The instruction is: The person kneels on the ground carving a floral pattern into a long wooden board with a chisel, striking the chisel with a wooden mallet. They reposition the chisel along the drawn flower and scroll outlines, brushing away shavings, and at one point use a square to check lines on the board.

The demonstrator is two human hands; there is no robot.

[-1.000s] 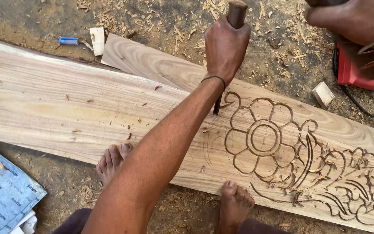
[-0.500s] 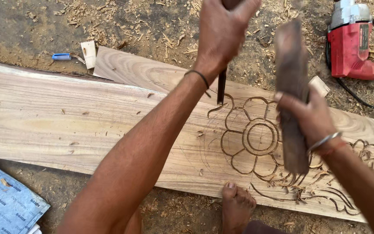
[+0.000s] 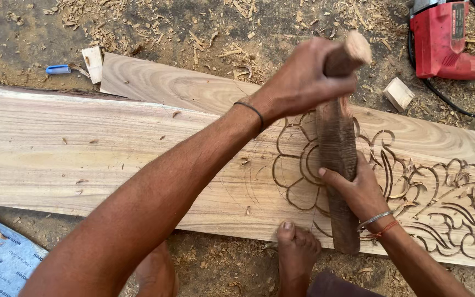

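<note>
My left hand (image 3: 303, 77) grips a chisel by its round wooden handle (image 3: 353, 50), held upright over a long wooden plank (image 3: 83, 148) that lies on the ground. Its blade is hidden behind the mallet. My right hand (image 3: 355, 190) holds a long dark wooden mallet (image 3: 336, 165), its upper end up against the chisel handle. Both are above a carved flower (image 3: 298, 165) in the plank; scroll carving (image 3: 457, 203) runs to the right. My bare foot (image 3: 295, 247) presses on the plank's near edge.
A red power drill (image 3: 443, 41) with a black cord lies at the top right, a small wood block (image 3: 398, 93) beside it. Wood chips cover the dirt. A small blue object (image 3: 57, 69) and a pale wood scrap (image 3: 93, 63) lie top left. Blue printed sheet (image 3: 1, 258) at bottom left.
My right hand has swung the mallet leftward and down until it meets the chisel handle. My left hand has come lower over the flower, still holding the chisel.
</note>
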